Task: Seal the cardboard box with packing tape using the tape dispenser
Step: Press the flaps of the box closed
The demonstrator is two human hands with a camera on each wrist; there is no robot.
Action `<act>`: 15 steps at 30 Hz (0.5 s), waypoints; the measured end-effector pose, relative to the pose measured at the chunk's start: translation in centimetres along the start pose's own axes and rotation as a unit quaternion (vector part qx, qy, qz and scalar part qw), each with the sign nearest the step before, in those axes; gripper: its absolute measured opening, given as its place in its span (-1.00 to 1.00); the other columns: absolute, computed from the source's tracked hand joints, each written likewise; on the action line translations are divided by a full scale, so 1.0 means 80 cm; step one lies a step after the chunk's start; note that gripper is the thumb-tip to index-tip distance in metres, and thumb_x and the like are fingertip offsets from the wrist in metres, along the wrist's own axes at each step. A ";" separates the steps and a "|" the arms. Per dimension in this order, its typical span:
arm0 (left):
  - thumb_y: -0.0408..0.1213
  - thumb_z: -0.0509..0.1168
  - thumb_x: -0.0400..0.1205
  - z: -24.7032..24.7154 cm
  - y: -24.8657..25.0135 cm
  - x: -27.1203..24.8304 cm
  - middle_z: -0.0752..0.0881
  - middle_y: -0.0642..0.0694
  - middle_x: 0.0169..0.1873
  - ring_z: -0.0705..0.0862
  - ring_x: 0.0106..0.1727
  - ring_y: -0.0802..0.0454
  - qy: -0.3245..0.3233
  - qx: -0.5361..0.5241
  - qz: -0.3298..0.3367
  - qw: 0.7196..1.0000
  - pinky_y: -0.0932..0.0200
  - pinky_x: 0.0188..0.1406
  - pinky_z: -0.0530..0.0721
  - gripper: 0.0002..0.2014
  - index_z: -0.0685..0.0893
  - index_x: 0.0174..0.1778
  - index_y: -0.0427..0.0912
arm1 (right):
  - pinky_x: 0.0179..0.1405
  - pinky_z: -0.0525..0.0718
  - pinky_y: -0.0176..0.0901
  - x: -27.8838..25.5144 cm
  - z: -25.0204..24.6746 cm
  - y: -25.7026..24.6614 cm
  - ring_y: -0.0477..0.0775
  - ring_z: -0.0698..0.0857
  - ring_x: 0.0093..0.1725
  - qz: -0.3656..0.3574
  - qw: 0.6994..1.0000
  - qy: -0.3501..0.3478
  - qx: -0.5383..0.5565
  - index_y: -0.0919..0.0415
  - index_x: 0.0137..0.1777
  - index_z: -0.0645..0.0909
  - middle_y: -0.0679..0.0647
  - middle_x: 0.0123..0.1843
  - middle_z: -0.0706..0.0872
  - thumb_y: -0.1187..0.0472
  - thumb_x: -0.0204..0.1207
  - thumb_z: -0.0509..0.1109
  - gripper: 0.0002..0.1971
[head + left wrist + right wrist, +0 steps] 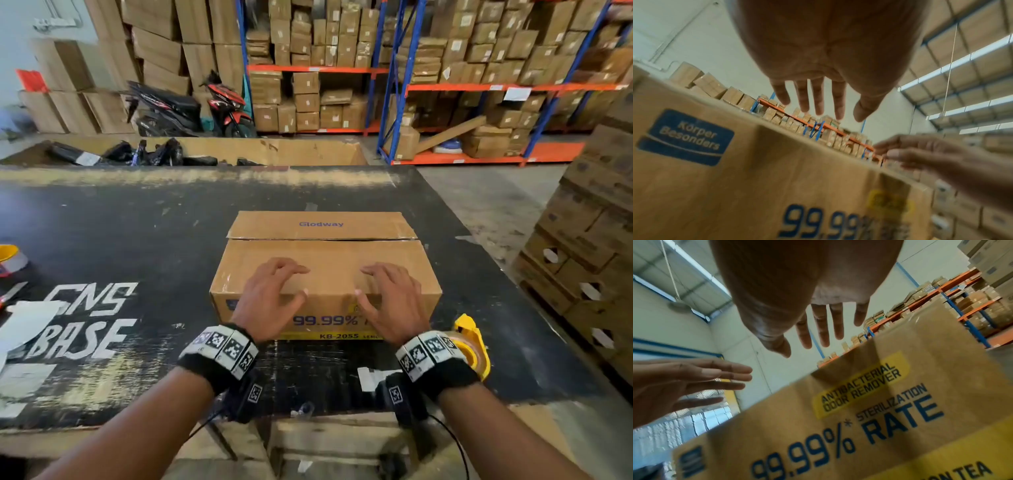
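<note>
Matt brown cardboard box (pixel 325 263) with glossy tape sheen lies on a scuffed, black-painted table (pixel 137 222); yellow plastic tape dispenser (pixel 471 342).

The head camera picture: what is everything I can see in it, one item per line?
cardboard box: one, brown, middle of the table, flaps folded shut
tape dispenser: one, yellow, on the table right of the box
table: one, black with white lettering
motorbike: one, black and red, behind the table
shelving racks: blue and orange, stacked with brown cartons
wrist bands: two, black with printed markers
left hand: open, over the box's near edge
right hand: open, over the same edge
</note>
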State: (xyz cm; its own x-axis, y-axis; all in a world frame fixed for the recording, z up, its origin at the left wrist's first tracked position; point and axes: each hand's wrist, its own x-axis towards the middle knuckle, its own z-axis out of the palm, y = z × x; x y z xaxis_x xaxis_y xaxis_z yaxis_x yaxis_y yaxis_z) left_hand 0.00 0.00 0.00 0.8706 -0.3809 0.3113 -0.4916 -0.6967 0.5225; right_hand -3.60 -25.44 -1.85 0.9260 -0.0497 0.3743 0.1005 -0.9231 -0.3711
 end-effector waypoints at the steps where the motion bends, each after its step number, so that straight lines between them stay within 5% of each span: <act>1: 0.11 0.21 0.63 0.008 -0.005 0.010 0.54 0.05 0.47 0.51 0.49 0.06 -0.006 0.039 -0.007 0.999 -0.07 0.50 0.46 -0.54 0.57 0.46 0.14 | 0.49 0.43 0.19 0.011 0.006 0.002 0.04 0.50 0.49 0.006 1.000 -0.014 -0.016 -0.05 0.43 0.59 -0.07 0.46 0.62 -0.22 0.55 0.20 -0.48; 5: 0.21 0.06 0.66 0.032 -0.016 0.019 0.54 0.03 0.46 0.52 0.45 -0.01 -0.058 0.156 -0.040 0.985 -0.21 0.49 0.46 -0.50 0.52 0.48 0.14 | 0.54 0.32 0.21 0.029 0.028 0.009 0.06 0.45 0.54 0.042 0.995 -0.059 -0.070 -0.10 0.45 0.59 -0.07 0.51 0.59 -0.26 0.59 0.13 -0.48; 9: 0.23 0.08 0.62 0.039 -0.012 0.041 0.59 0.01 0.33 0.55 0.36 -0.04 -0.026 0.152 -0.071 0.985 -0.19 0.37 0.49 -0.53 0.59 0.35 0.13 | 0.55 0.28 0.20 0.025 0.040 0.016 0.05 0.47 0.53 0.039 0.995 -0.032 -0.081 -0.10 0.42 0.62 -0.07 0.49 0.61 -0.26 0.59 0.10 -0.48; 15: 0.24 0.11 0.59 0.067 -0.008 0.111 0.24 -0.09 0.74 0.23 0.73 -0.17 -0.075 0.181 -0.071 0.978 -0.29 0.63 0.27 -0.27 0.25 0.70 0.07 | 0.58 0.32 0.22 0.025 0.039 0.021 0.06 0.48 0.55 0.037 0.998 -0.027 -0.035 -0.10 0.42 0.65 -0.07 0.51 0.62 -0.26 0.54 0.21 -0.48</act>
State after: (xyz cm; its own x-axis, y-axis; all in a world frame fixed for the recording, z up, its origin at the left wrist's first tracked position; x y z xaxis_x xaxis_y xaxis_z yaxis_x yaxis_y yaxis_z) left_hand 8.12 -6.21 -1.85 0.9356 -0.3312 0.1219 -0.3512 -0.9081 0.2282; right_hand -0.46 -25.92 -4.42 0.9482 -0.0991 0.3018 0.0081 -0.9423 -0.3348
